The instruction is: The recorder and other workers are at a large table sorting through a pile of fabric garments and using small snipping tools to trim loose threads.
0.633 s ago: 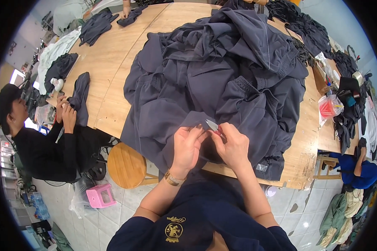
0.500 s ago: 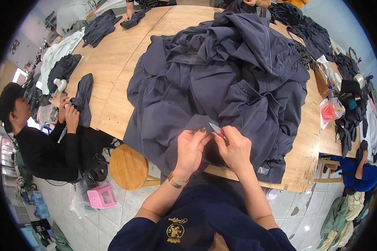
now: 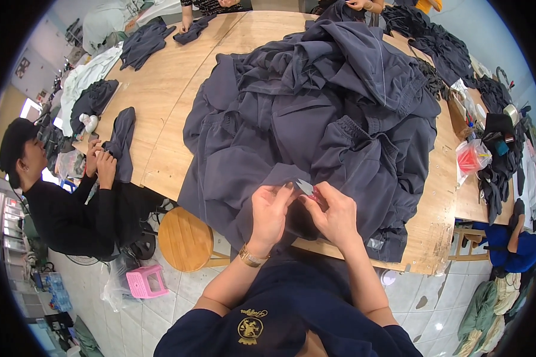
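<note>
A large heap of dark grey trousers [image 3: 304, 128] with elastic waistbands lies in front of me on the table. At its near edge my left hand [image 3: 270, 217] pinches a fold of the grey cloth between thumb and fingers. Close beside it, my right hand [image 3: 336, 215] grips small thread snips [image 3: 304, 187] with red handles. Their metal blades point up and left, near my left fingertips. Any thread at the blades is too fine to make out.
On the left a person in black [image 3: 71, 205] handles a grey garment [image 3: 122, 143] at the wooden table [image 3: 167, 119]. A round wooden stool [image 3: 186, 239] and a pink plastic stool [image 3: 146, 282] stand nearby. To the right is a plastic bag with something red [image 3: 471, 156].
The snips have shifted slightly down with their blades turned more toward my left hand, and my right thumb has moved up against them. My left hand keeps its pinch on the cloth.
</note>
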The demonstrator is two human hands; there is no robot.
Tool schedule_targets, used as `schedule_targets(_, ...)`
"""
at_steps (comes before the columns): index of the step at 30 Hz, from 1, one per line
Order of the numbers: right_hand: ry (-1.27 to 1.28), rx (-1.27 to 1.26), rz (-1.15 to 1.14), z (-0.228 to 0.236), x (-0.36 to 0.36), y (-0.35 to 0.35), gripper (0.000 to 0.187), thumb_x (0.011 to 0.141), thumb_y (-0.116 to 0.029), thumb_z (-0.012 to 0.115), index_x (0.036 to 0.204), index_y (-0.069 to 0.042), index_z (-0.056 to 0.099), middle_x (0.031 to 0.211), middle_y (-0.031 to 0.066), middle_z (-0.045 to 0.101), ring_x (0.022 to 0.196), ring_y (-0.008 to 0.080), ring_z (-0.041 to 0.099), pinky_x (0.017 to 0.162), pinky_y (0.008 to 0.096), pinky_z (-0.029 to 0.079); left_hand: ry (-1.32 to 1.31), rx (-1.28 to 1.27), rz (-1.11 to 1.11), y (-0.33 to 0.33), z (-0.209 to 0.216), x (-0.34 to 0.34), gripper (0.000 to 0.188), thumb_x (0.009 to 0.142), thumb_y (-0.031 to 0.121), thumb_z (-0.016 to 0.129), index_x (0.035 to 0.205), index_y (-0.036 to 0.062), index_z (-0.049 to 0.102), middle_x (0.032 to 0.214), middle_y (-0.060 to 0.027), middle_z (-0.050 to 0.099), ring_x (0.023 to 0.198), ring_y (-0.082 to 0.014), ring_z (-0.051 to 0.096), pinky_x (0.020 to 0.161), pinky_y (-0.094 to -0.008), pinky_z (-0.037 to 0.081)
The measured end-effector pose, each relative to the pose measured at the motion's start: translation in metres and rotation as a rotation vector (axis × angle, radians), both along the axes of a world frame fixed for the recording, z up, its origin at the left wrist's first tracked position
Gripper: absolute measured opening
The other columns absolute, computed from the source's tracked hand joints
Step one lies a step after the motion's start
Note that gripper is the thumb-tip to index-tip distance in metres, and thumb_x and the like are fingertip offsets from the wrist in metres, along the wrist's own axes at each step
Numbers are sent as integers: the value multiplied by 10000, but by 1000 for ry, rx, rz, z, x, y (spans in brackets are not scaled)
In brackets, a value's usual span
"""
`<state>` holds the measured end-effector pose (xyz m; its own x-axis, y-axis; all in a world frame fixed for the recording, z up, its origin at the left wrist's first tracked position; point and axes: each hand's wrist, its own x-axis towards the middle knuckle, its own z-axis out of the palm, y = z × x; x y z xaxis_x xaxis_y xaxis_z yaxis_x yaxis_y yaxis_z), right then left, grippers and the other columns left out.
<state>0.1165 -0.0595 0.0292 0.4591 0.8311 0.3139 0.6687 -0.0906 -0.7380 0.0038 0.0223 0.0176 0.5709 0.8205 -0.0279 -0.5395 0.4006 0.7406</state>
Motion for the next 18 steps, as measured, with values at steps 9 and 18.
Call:
schedule_targets(9, -74, 1, 9, 7, 2, 2, 237, 775, -227, 689, 776, -33, 552, 646, 100, 554, 544, 267, 564, 497, 338, 425, 198, 169, 35, -2, -4, -4, 134, 891, 12, 542, 961, -64, 627, 889, -76, 665, 798, -97, 608, 751, -224, 474)
schedule_targets(18, -75, 36, 20, 4, 8, 5, 231, 808, -249, 663, 803, -53, 540, 663, 72, 584, 540, 263, 577, 475, 331, 425, 167, 142, 4, 2, 2, -3, 152, 891, 13, 537, 993, -62, 621, 939, -82, 662, 834, -106, 611, 791, -236, 481)
